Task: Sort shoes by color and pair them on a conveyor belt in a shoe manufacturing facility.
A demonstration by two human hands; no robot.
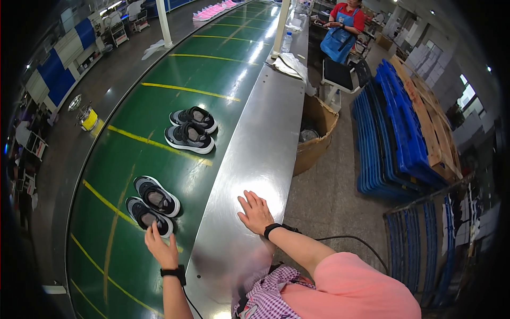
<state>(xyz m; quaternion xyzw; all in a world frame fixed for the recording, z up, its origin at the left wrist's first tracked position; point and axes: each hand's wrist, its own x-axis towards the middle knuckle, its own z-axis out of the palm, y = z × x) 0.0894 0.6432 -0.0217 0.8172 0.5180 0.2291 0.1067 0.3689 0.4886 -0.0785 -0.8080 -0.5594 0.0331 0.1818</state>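
the left hand (163,252) is open, its fingers a little bent, and its fingertips are at the end of a black and grey shoe (139,210) with white sole; i cannot tell whether they touch it. this shoe lies just ahead of the left hand on a green conveyor belt (196,181), and its mate (158,196) stands close beside it, a bit farther from the hand. the right hand (257,217) is also open and holds nothing, with spread fingers over the shiny metal ledge (271,127) that runs along the right side of the belt; if it rests on the metal, i cannot tell. each wrist has a black band. farther ahead of both hands, a second pair of similar shoes (189,138) stands on the belt. beyond the right hand, to its right, there is an open cardboard box (313,154), and then a stack of blue pallets (372,151). farther along the ledge lies a white cloth (290,65), with a bottle (287,42) behind it. at the far end are pink shoes (210,11), and a person in a blue apron (340,45) on the right.
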